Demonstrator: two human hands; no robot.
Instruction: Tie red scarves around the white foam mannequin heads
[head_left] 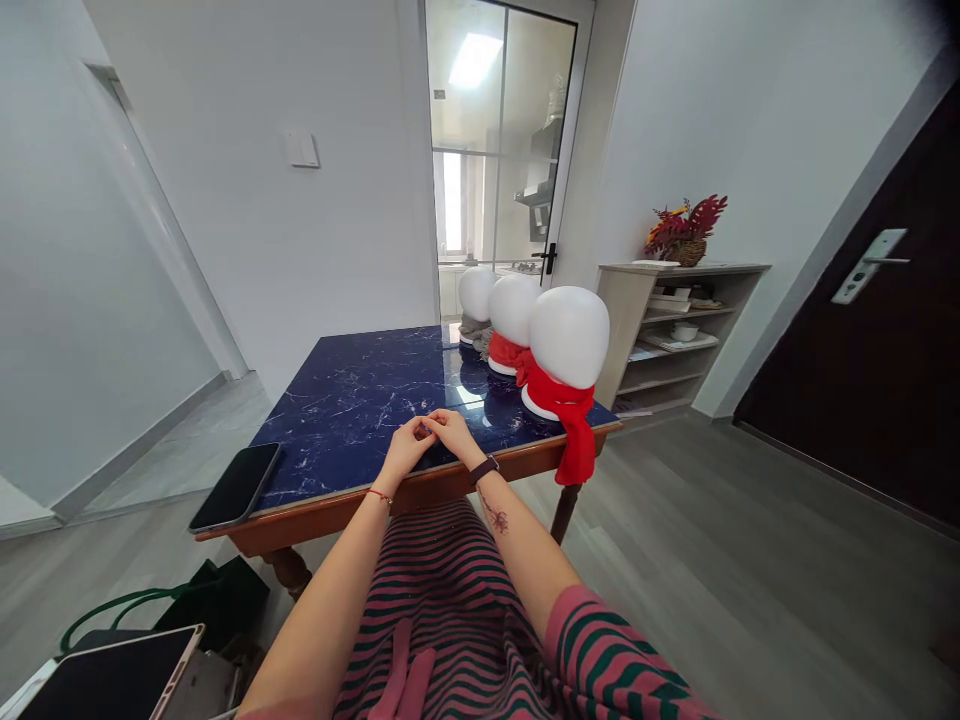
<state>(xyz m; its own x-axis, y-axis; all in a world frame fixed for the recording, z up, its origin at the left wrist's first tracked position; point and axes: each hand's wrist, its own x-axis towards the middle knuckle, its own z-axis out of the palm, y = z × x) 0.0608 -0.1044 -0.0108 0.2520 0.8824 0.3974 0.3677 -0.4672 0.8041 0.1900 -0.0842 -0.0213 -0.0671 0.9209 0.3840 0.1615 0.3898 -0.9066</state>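
Observation:
My left hand [410,443] and my right hand [449,431] meet over the front edge of the blue marble-patterned table [352,400]. Both have curled fingers, and their fingertips touch each other. I see no object between them. To the right of my hands stand three white rounded heads on bases in a row. The nearest white head [570,335] has a bright red scarf [576,440] round its neck, one end hanging over the table edge. Behind it, the middle head [514,308] wears a red scarf [504,350], and the farthest head [476,293] a grey scarf [474,330].
A black-screened phone [236,487] lies at the table's left front corner. Below left are a tablet [120,680] and a dark green bag [217,600]. A shelf unit [630,330] with a red-leaved plant [686,235] stands right of a glass door [502,140].

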